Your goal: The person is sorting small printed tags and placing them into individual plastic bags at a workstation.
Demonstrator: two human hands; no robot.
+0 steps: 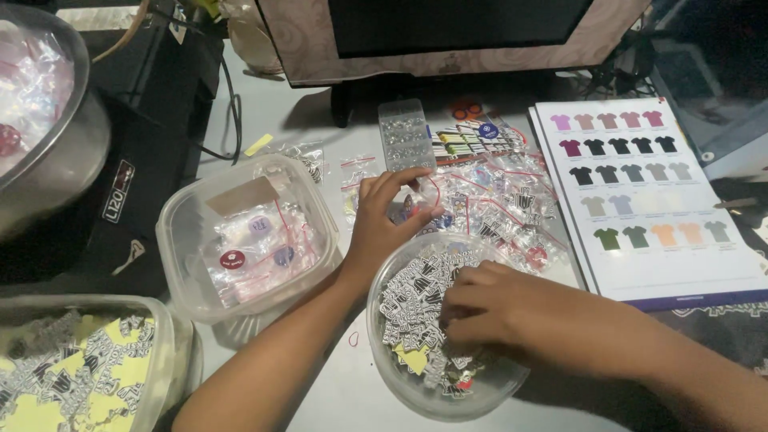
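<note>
A colour chart of little shirts (640,200) is laid on the right of the table (336,392). A square tub (248,236) of bagged badges is parked left. The round bowl (448,328) of black-and-white stickers is dug into by the right hand (484,308), fingers curled; what's pinched can't be told. A small zip bag (416,206) is held by the left hand (384,220).

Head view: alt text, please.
The right hand digs into a round clear bowl of black-and-white stickers while the left hand touches small zip bags piled on a grey table. A shirt colour chart lies alongside.
</note>
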